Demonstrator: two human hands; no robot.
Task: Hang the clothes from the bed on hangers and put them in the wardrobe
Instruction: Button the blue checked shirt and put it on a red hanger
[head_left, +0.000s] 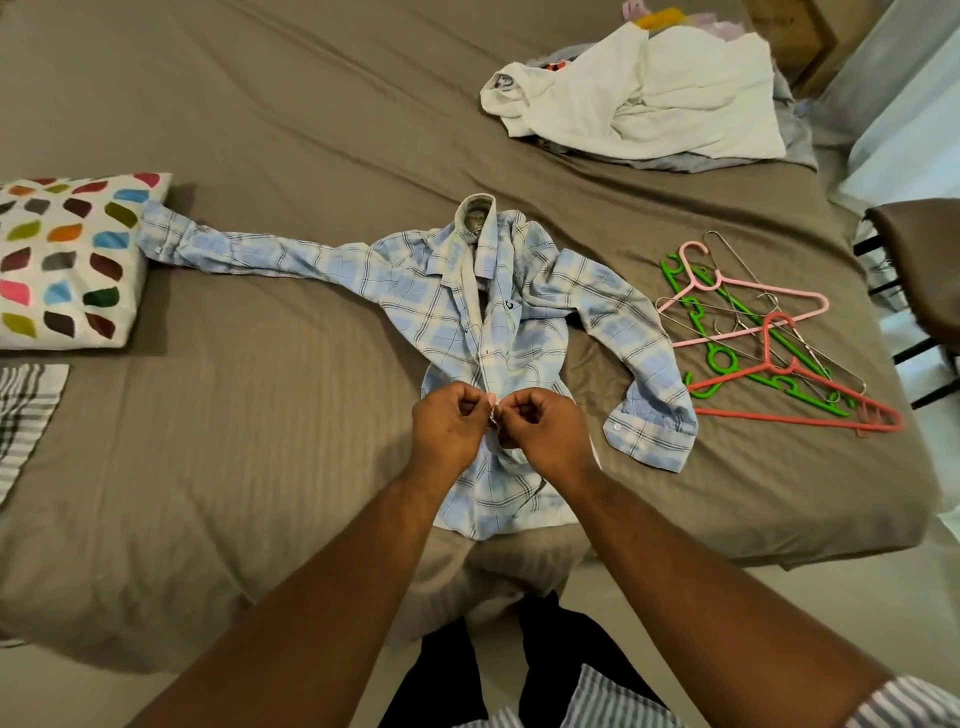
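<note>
**Two hands at the front of the plaid shirt**

Both of our hands meet over the lower front of the blue-and-white plaid shirt. Our left hand and right hand are curled into loose fists, knuckles up. Thumb and forefinger of each pinch the shirt's front edge where the two hands touch. Whether a button sits between our fingertips we cannot tell, as the spot is too small.

The shirt lies front-up on the brown bed, collar away from us and hem at the near edge. One sleeve stretches out to the left, its cuff touching the white pillow with coloured leaf shapes. The other sleeve bends down on the right, its cuff lying flat near the hangers.

Right of the shirt we see a loose heap of hangers on the sheet:
- a pink hanger on the far side
- a red hanger nearest us
- green hangers crossing under them
- thin wire hangers tangled among them

None of them touches the shirt.

At the far right corner of the bed a white garment lies crumpled on top of some grey cloth. A striped cloth lies at the left edge below the pillow. A dark chair stands just beside the bed on the right.
</note>
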